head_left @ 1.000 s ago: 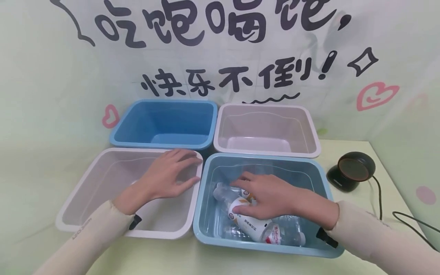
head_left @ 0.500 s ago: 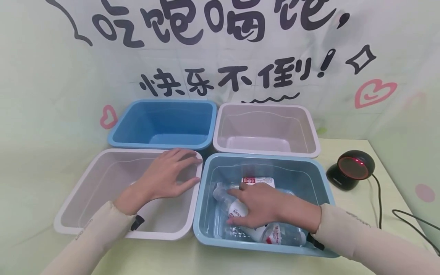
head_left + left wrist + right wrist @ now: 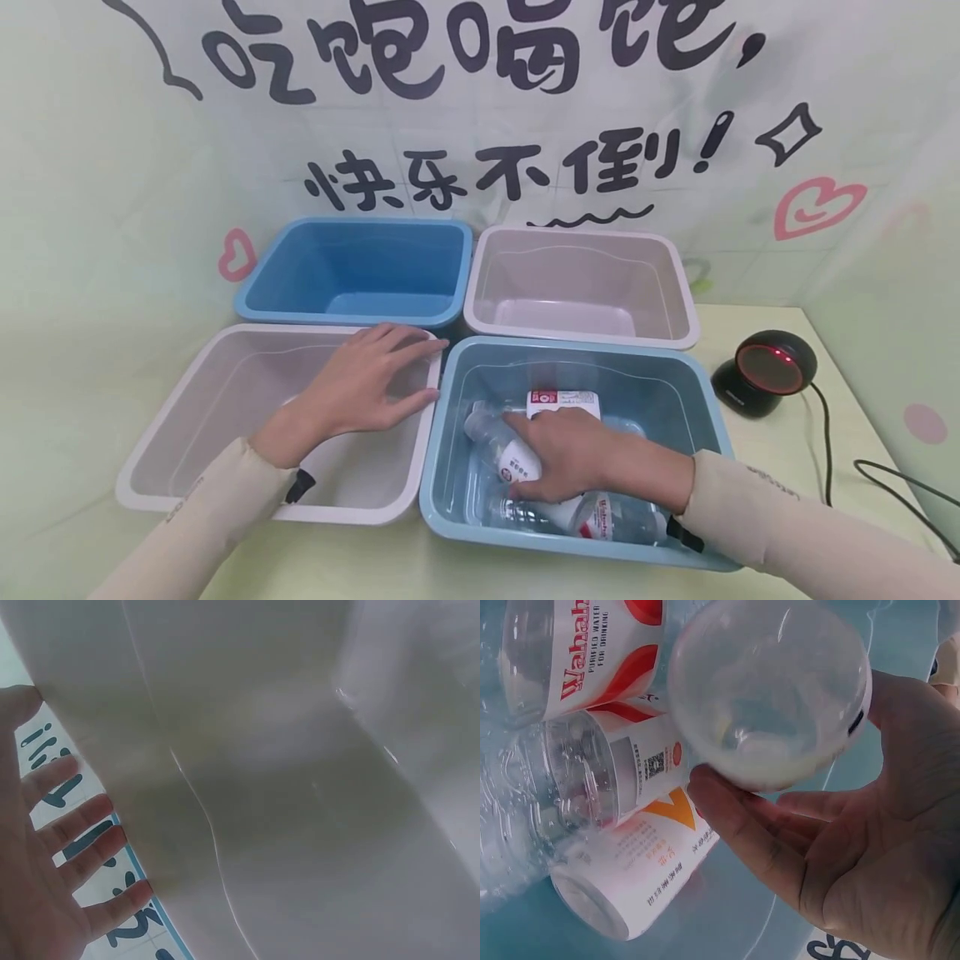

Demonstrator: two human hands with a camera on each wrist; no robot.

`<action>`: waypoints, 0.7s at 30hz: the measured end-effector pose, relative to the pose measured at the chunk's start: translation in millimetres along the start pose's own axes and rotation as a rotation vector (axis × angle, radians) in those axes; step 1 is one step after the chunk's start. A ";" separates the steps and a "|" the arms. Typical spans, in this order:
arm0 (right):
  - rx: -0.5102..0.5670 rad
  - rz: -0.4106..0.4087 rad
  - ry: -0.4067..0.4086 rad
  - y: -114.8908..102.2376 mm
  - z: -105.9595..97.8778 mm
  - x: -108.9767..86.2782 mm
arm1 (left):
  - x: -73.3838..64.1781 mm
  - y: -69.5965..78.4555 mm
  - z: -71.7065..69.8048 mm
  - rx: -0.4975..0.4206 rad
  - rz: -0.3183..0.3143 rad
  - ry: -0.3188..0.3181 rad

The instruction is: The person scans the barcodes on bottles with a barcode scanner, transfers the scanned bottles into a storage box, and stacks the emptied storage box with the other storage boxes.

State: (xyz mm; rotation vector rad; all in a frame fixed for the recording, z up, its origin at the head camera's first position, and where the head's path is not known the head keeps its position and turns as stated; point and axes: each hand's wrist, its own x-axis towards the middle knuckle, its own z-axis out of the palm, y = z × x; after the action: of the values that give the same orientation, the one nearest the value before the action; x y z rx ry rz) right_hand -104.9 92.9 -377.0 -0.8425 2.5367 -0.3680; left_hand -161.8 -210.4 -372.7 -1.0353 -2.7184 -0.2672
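My right hand [image 3: 573, 454] reaches into the light blue bin [image 3: 577, 343] and grips a clear plastic bottle [image 3: 519, 461] with a white label. In the right wrist view, the bottle's round base faces the camera, with the thumb on one side and curved fingers on the other. Beside it lie clear water bottles [image 3: 607, 660] with red-and-white labels and a white can-shaped container [image 3: 630, 877] with orange print. My left hand [image 3: 360, 383] rests at the rim of the pale pinkish bin [image 3: 225, 500], its fingers spread and holding nothing.
Behind stand a darker blue bin [image 3: 360, 317] and another pale pinkish bin [image 3: 581, 337]. To the right, a black scanner-like device [image 3: 772, 367] sits on the table [image 3: 847, 425], its cable trailing right. A wall with black lettering [image 3: 435, 179] rises behind.
My right hand has lowered into the light blue bin and closed around the bottle. A red-and-white label behind the hand has come into view. The left hand has barely moved.
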 end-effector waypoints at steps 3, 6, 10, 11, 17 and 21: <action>-0.045 0.010 0.021 1.0 -1.1 -0.1 | 0.0 -0.2 1.4 0.012 0.004 -0.006; -0.101 0.022 0.034 2.2 -2.1 -1.0 | 0.2 -0.2 2.5 0.020 0.009 -0.001; -0.126 0.013 0.045 4.3 -4.5 -3.2 | 0.4 -0.1 2.8 0.016 0.003 0.001; -0.129 0.008 0.046 5.1 -5.5 -3.9 | 0.4 0.0 2.7 0.013 0.000 0.001; -0.097 -0.008 0.046 10.5 -13.7 -10.7 | 0.6 0.7 2.0 0.001 -0.010 0.005; -0.069 -0.015 0.057 12.9 -18.1 -16.3 | 0.3 1.3 1.0 0.005 -0.016 -0.002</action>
State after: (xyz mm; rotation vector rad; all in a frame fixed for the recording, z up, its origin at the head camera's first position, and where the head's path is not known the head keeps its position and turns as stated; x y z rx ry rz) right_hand -108.4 115.0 -360.9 -0.8884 2.6106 -0.3148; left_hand -161.2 -209.0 -373.4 -1.0133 -2.7288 -0.2620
